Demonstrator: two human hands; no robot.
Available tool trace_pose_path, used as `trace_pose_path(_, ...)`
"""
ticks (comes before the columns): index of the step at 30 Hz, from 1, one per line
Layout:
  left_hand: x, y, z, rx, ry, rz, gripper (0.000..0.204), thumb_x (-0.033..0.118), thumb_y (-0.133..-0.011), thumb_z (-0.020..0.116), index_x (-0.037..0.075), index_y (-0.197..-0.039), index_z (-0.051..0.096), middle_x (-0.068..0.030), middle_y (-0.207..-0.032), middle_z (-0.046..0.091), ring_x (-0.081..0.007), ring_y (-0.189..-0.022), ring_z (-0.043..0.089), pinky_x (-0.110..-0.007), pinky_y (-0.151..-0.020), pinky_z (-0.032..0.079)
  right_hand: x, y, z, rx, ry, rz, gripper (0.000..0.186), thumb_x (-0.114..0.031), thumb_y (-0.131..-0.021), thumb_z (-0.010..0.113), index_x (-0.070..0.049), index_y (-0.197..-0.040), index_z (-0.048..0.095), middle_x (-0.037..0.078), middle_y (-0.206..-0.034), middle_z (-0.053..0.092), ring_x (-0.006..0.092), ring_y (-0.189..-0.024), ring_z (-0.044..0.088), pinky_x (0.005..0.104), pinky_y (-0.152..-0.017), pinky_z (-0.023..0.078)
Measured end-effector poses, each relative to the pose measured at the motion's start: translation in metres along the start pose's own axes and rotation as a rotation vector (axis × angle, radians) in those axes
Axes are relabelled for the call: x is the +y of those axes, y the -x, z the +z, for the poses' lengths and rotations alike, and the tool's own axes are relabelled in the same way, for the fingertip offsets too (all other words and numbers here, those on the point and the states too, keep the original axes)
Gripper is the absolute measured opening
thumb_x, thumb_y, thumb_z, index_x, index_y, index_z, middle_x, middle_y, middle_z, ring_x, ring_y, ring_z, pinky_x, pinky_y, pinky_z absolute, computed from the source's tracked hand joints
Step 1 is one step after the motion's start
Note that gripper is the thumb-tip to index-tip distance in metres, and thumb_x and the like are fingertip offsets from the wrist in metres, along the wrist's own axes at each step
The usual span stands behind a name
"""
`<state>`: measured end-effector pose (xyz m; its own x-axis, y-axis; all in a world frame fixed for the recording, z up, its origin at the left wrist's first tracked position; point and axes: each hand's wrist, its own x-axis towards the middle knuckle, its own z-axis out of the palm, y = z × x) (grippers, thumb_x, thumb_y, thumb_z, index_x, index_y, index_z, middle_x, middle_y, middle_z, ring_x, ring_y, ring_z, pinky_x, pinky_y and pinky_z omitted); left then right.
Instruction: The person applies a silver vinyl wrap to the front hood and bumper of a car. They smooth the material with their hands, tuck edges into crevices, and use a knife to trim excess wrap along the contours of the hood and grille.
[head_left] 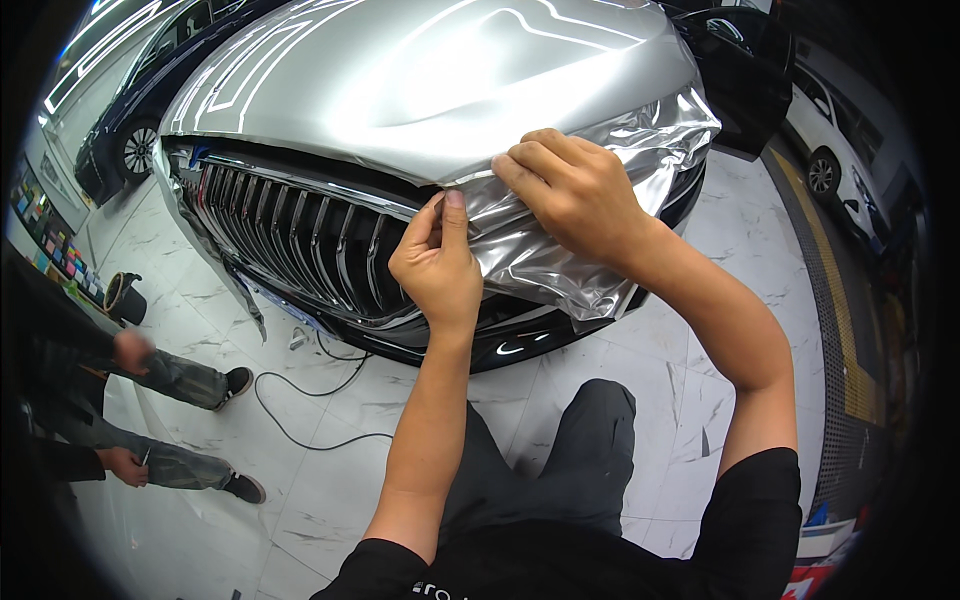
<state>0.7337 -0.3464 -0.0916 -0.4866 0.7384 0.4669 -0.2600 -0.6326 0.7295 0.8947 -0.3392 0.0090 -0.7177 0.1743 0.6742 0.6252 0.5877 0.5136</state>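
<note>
A car front stands before me, its hood [430, 75] covered in smooth satin-silver film. Past the hood's front right, loose silver wrap film [550, 262] hangs in creases over the headlight and bumper area. My left hand [440, 265] is closed, thumb and finger pinching the film's edge just above the black-and-chrome grille [300, 230]. Close beside it on the right, my right hand [575, 190] is also closed, its curled fingers gripping the film at the hood's front edge. Its fingertips are partly hidden, so anything small within them cannot be made out.
At the left, another person's hand [125, 467] holds a small thin object; their shoes [243, 487] stand on the marble-patterned floor. A black cable [300, 440] lies across the tiles, near a black bucket [124, 300]. A dark car [140, 110] and a white car [840, 150] flank the workspace.
</note>
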Motion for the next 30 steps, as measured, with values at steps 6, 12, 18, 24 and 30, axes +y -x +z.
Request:
trace_pose_path(6,-0.004,-0.001,0.0,-0.003,0.002,0.029,0.022,0.014,-0.107,0.081,-0.007,-0.115,0.082,0.002,-0.085,0.073,-0.0028,-0.075,0.06,-0.02,-0.066,0.046,0.004,0.0,0.006,0.081,0.004,-0.035,0.019,-0.008,-0.087,0.073,-0.001,-0.103,0.079,0.005,-0.091,0.069,0.0195,-0.089,0.069,0.033,-0.066,0.058)
trace_pose_path(12,-0.002,0.0,-0.002,-0.015,-0.018,0.007,0.022,0.013,-0.107,0.081,-0.007,-0.115,0.082,0.0004,-0.087,0.075,-0.0035,-0.077,0.062,-0.02,-0.068,0.048,0.006,0.0,0.007,0.095,-0.012,-0.026,0.018,-0.008,-0.087,0.073,-0.001,-0.102,0.079,0.005,-0.09,0.069,0.0198,-0.088,0.069,0.0337,-0.065,0.058)
trace_pose_path(18,-0.003,-0.001,0.0,-0.005,0.009,0.036,0.022,0.013,-0.107,0.081,-0.008,-0.116,0.082,-0.0001,-0.087,0.076,-0.0034,-0.077,0.062,-0.02,-0.068,0.048,0.008,0.001,0.005,0.082,-0.025,-0.026,0.019,-0.007,-0.086,0.072,-0.001,-0.103,0.078,0.005,-0.09,0.068,0.0204,-0.088,0.069,0.034,-0.065,0.058)
trace_pose_path(24,-0.001,0.0,0.002,0.008,0.005,0.028,0.022,0.013,-0.108,0.08,-0.008,-0.114,0.082,0.004,-0.087,0.071,-0.0011,-0.077,0.056,-0.018,-0.067,0.043,0.013,0.005,0.004,0.082,-0.014,-0.034,0.019,-0.006,-0.086,0.072,0.0,-0.104,0.077,0.005,-0.091,0.069,0.021,-0.089,0.069,0.0343,-0.066,0.058)
trace_pose_path(30,-0.003,0.0,0.0,0.008,-0.008,0.03,0.023,0.014,-0.108,0.08,-0.008,-0.114,0.082,0.0018,-0.089,0.074,-0.0016,-0.078,0.059,-0.018,-0.069,0.045,0.014,0.006,-0.005,0.007,-0.007,0.008,0.021,-0.005,-0.087,0.076,-0.002,-0.107,0.08,0.008,-0.098,0.075,0.0236,-0.098,0.076,0.0353,-0.076,0.064)
